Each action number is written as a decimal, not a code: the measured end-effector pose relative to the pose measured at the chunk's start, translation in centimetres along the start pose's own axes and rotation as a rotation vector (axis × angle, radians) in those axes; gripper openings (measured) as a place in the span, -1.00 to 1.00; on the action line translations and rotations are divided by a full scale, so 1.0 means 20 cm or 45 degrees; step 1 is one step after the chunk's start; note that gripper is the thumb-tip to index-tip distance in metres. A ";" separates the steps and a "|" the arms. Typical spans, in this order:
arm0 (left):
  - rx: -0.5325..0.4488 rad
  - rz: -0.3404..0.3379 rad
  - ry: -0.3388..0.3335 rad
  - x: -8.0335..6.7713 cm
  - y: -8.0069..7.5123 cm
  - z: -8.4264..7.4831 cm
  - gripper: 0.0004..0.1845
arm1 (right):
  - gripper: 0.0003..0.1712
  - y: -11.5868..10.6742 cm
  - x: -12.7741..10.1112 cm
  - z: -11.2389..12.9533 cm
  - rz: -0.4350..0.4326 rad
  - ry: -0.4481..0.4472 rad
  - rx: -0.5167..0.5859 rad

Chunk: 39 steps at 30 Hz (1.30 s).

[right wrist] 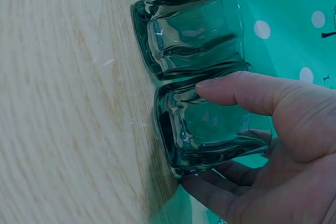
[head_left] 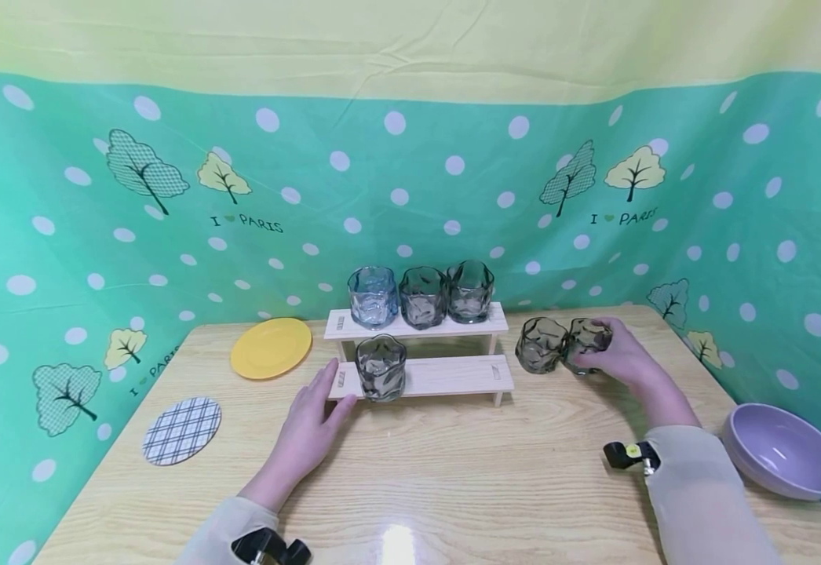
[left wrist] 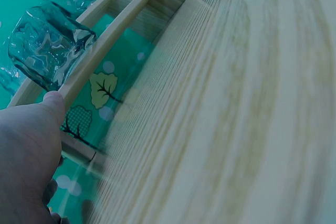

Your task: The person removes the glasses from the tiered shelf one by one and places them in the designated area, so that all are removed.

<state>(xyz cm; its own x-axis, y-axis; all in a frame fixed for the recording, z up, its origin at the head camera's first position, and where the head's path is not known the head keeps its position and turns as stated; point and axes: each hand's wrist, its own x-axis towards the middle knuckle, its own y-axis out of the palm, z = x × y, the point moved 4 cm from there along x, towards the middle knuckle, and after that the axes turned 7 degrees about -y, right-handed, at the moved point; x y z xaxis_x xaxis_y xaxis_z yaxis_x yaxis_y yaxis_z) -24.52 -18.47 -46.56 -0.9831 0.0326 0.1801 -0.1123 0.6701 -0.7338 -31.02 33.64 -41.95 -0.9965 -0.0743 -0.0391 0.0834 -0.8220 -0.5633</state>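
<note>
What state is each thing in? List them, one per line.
Left hand: open, fingertips against the lower shelf's end.
Right hand: gripping the right-hand table glass.
Left table glass: upright, beside the gripped one.
Glass on lower shelf: upright, empty.
Three top-shelf glasses: upright in a row.
Yellow plate: flat, bare.
Purple bowl: upright, empty.
Checked coaster: flat, bare.

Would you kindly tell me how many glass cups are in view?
6: three on the upper shelf, one on the lower, two on the table, one gripped.
</note>
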 end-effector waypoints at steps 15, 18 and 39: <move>-0.003 0.000 -0.006 -0.01 0.00 0.00 -0.16 | 0.48 -0.04 -0.04 0.18 -0.067 -0.088 -0.097; -0.003 -0.002 -0.003 0.00 0.01 0.01 -0.16 | 0.45 -0.05 -0.06 0.25 -0.112 -0.107 -0.131; -0.009 0.010 -0.007 0.00 0.00 0.01 -0.17 | 0.41 0.02 -0.21 0.61 -0.217 -0.273 0.137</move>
<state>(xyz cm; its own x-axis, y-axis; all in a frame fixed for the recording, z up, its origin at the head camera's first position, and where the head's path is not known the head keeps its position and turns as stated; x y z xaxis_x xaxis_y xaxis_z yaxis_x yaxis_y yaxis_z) -24.54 -18.62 -46.70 -0.9847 0.0335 0.1708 -0.1037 0.6752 -0.7303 -26.76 26.75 -31.91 -0.9723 -0.0384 0.2306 -0.0730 -0.8873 -0.4554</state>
